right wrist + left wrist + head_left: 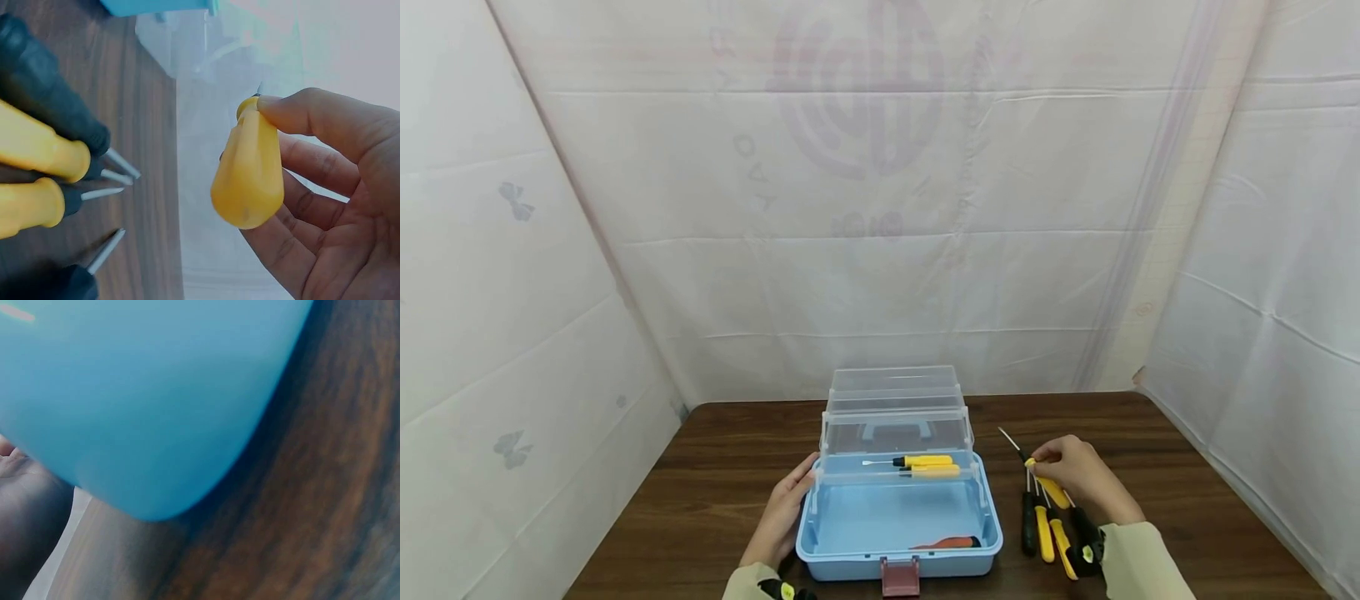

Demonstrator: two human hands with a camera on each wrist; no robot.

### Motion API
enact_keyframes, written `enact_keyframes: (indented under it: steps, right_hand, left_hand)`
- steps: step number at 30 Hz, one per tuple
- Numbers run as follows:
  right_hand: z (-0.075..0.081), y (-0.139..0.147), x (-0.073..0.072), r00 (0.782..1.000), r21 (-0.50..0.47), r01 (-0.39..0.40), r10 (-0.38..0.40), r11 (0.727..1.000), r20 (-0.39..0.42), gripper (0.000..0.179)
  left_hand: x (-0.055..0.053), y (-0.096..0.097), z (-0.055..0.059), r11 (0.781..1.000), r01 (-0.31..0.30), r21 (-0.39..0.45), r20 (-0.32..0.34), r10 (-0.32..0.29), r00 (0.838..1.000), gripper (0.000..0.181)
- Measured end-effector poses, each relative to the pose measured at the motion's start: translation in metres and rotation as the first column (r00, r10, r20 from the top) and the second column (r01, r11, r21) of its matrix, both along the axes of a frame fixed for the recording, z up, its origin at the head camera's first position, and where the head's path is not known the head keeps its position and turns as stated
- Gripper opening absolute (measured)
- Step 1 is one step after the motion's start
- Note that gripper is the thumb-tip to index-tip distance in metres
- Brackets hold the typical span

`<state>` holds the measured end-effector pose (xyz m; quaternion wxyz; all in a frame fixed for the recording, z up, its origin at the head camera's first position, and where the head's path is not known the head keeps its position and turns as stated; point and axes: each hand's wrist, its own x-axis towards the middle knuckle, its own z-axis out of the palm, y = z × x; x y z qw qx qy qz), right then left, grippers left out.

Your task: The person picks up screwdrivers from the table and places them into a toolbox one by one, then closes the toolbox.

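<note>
My right hand (1082, 473) pinches a yellow-handled screwdriver (247, 175) near the neck of its handle, above a group of loose screwdrivers. In the head view its thin shaft points up and to the left. Below it lie yellow screwdrivers (1045, 537) and black-handled screwdrivers (1028, 525). My left hand (781, 512) rests with extended fingers along the left side of a light blue toolbox (850, 569). Two yellow screwdrivers (928, 460) lie side by side toward the back of the toolbox. An orange-red screwdriver (951, 542) lies inside near the front.
The toolbox's clear lid (895, 425) stands raised at the back, and its reddish latch (900, 577) hangs at the front. Everything sits on a dark wooden table (715, 467). White sheeting (880, 283) closes off the back and both sides.
</note>
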<state>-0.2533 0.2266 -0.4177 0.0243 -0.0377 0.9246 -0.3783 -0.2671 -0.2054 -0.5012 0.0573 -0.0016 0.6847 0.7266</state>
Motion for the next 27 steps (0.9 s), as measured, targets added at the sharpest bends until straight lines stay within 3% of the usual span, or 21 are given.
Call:
enact_keyframes:
  steps: [9,27]
  right_hand:
    - [0.013,-0.008,-0.007,0.995,0.016,-0.059,0.06,0.998,-0.073,0.019]
    - [0.032,-0.032,-0.023,0.979,0.032,-0.154,0.157,0.988,-0.131,0.015]
  left_hand:
    - [0.0,0.0,0.0,1.0,-0.002,0.003,0.002,0.002,1.0,0.06]
    - [0.0,-0.001,0.001,0.999,0.012,0.03,0.003,-0.012,1.0,0.056]
